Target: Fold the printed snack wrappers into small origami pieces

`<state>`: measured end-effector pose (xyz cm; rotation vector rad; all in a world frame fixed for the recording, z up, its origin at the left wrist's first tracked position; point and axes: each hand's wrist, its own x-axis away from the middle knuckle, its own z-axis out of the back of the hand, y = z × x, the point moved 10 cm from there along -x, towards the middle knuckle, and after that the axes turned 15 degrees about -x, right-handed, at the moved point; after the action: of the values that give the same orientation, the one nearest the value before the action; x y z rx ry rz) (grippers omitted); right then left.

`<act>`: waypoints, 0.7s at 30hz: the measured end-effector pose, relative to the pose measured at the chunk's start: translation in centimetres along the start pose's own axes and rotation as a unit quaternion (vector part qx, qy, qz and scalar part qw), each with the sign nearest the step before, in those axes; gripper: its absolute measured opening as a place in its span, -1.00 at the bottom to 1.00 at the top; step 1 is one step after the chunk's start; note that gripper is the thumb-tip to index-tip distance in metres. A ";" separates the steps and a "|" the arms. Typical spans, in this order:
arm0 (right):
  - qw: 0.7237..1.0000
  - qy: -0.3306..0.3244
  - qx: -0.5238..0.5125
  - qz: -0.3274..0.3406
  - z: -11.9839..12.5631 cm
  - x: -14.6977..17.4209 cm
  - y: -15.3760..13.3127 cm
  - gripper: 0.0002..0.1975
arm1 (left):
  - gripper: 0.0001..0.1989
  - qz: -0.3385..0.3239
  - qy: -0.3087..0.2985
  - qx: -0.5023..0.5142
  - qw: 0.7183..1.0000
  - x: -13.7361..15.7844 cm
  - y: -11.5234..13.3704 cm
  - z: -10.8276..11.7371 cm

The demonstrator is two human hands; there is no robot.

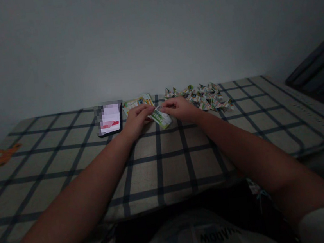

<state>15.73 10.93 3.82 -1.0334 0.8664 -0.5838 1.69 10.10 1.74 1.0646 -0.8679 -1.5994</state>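
Note:
Both my hands meet over the middle of a checked tablecloth (172,167), pinching one green-and-white printed paper (162,118) between them. My left hand (140,116) grips its upper left part, fingers closed. At its upper right edge the fingertips of my right hand (179,108) are pressed together on it. The paper looks partly folded, though the fingers cover some of it. Just behind my left hand lie flat printed paper sheets (144,99) in green and yellow. Beyond and right of my right hand sit several small folded paper pieces (206,97) with pointed corners.
A phone or tablet (110,118) with a lit screen lies left of my left hand. An orange flower-shaped piece (2,155) is at the far left of the cloth. A pale wall (146,40) rises behind the table. Dark slats (319,58) stand at the right.

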 end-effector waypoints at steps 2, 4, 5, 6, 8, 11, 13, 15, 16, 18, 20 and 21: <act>0.999 -0.043 0.012 -0.009 -1.0 0.3 0.0 -0.72 | -0.73 0.004 0.001 0.011 1.000 -0.1 -0.1 0.1; 0.998 -0.061 0.027 -0.007 -1.3 0.5 -0.2 -0.71 | -0.73 -0.005 -0.006 0.007 1.000 -0.1 0.0 0.0; 0.997 -0.064 0.035 -0.004 -1.4 0.5 -0.4 -0.71 | -0.72 -0.009 -0.014 0.004 1.000 -0.1 0.1 -0.1; 0.997 -0.067 0.044 -0.003 -1.3 0.6 -0.5 -0.71 | -0.72 -0.009 -0.023 0.003 1.000 -0.1 0.0 -0.3; 0.995 -0.076 0.065 -0.002 -1.4 0.6 -0.5 -0.70 | -0.70 -0.004 -0.042 0.008 0.999 -0.1 -0.1 -0.7; 0.990 -0.097 0.102 0.009 -1.6 0.7 -0.7 -0.67 | -0.70 0.000 -0.076 -0.006 0.997 0.0 -0.3 -1.3; 0.986 -0.108 0.124 0.013 -1.7 0.7 -0.7 -0.67 | -0.70 -0.014 -0.081 -0.041 0.996 0.0 -0.2 -1.4; 0.983 -0.115 0.140 0.011 -1.8 0.8 -0.6 -0.68 | -0.70 -0.032 -0.079 -0.077 0.993 0.0 0.1 -1.3; 0.982 -0.119 0.145 0.009 -1.9 0.8 -0.6 -0.68 | -0.70 -0.038 -0.079 -0.090 0.992 0.0 0.2 -1.2; 0.981 -0.126 0.150 0.005 -2.0 0.9 -0.5 -0.69 | -0.70 -0.045 -0.080 -0.106 0.990 0.1 0.5 -1.2; 0.979 -0.131 0.154 -0.001 -2.0 0.9 -0.4 -0.68 | -0.72 -0.046 -0.074 -0.107 0.990 0.2 0.7 -1.1; 0.979 -0.132 0.156 -0.005 -2.1 0.9 -0.3 -0.68 | -0.72 -0.044 -0.072 -0.104 0.991 0.2 0.8 -1.1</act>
<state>14.51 9.07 3.29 -0.8061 0.5161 -0.5553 2.96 9.62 2.01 0.8581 -0.7375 -1.8152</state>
